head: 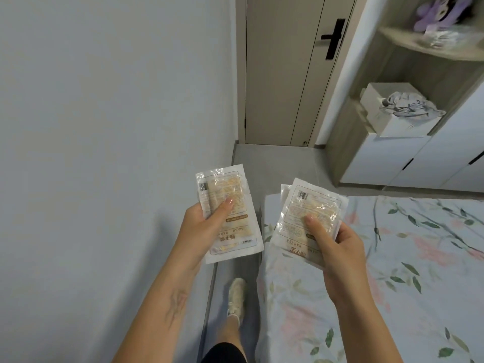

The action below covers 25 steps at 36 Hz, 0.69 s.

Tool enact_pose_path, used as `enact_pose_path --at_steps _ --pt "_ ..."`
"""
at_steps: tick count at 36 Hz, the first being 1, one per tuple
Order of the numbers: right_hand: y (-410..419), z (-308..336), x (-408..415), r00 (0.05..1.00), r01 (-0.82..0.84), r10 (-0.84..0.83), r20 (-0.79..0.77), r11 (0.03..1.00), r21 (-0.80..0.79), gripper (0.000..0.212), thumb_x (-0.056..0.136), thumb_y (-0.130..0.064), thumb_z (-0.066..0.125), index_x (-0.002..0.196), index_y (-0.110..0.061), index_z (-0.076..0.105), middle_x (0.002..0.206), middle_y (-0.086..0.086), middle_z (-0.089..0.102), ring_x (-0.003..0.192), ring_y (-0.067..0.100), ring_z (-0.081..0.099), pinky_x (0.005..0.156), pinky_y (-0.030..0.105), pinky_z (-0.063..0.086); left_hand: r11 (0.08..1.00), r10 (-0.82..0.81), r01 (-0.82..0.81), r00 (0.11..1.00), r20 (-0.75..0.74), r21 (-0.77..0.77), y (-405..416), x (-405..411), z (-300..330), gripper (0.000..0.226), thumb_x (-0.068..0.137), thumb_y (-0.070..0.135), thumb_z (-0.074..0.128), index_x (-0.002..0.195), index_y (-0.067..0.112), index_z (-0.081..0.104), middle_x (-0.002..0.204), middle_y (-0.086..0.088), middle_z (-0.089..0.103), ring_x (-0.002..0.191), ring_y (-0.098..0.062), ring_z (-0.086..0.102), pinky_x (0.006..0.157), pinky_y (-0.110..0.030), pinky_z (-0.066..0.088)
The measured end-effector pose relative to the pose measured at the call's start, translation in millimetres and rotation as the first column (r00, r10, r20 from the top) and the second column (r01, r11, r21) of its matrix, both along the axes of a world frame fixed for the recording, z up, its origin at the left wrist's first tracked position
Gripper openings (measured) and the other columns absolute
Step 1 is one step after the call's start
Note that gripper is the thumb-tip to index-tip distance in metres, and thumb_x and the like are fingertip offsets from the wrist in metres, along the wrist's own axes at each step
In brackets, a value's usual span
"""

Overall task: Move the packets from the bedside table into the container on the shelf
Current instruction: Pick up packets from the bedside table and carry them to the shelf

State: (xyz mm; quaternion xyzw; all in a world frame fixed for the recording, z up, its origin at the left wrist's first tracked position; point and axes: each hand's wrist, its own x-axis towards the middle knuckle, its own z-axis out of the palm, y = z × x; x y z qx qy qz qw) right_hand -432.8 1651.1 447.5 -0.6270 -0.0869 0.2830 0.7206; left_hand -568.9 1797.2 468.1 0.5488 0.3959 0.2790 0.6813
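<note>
A pale, smooth wall (104, 100) fills the left side, and a bed (392, 271) with a soft, flower-printed sheet fills the lower right. Beyond them stand a flat beige door (277, 74) with a black handle and a wood-grain shelf unit (408, 64). On its lower shelf sits a white, boxy container (387, 121) with crumpled grey cloth bulging out of it; a purple plush toy (440, 9) sits on the shelf above.

The left hand (201, 226) grips a small stack of packets (230, 218), flat glossy plastic rectangles with tan printed panels, thumb pressed across the front. Their long axis runs away from the person, tilted slightly left at the top, barcode end farthest away.

The right hand (337, 247) clasps a second stack of packets (306, 218) the same way, thumb on top, fingers curled behind; this stack leans right at its far end. Both stacks are held in the air, side by side but apart, well short of the container.
</note>
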Motion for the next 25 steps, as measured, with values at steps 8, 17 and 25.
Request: enact_pose_path --at_steps 8,17,25 --pt "130.6 -2.4 125.9 0.998 0.041 -0.041 0.043 0.999 0.011 0.023 0.081 -0.020 0.069 0.102 -0.011 0.069 0.094 0.005 0.075 0.082 0.018 0.073 0.059 0.025 0.058 0.999 -0.032 0.032 0.999 0.002 0.002 139.7 111.5 -12.6 0.011 0.090 0.025 0.061 0.095 0.023 0.070 0.087 0.006 0.076 0.079 -0.009 0.073 0.063 -0.023 0.058" --pt "281.4 19.5 257.5 0.998 0.003 -0.006 0.056 0.998 0.060 0.016 0.083 -0.017 0.067 0.098 -0.011 0.069 0.088 0.002 0.076 0.078 0.015 0.073 0.056 0.021 0.056 0.997 -0.078 0.078 0.997 -0.004 -0.029 275.0 235.6 -7.1 0.013 0.091 0.020 0.060 0.099 0.018 0.070 0.088 0.002 0.076 0.081 -0.013 0.073 0.059 -0.021 0.056" --pt "333.4 4.2 319.2 0.994 0.090 -0.086 -0.065 0.993 0.071 0.011 0.088 -0.007 0.061 0.095 -0.008 0.069 0.084 0.005 0.076 0.074 0.017 0.073 0.059 0.025 0.058 0.991 -0.130 0.131 0.991 0.008 -0.009 357.3 319.6 6.8 0.011 0.090 0.023 0.061 0.095 0.022 0.071 0.086 0.004 0.076 0.080 -0.013 0.073 0.061 -0.025 0.057"
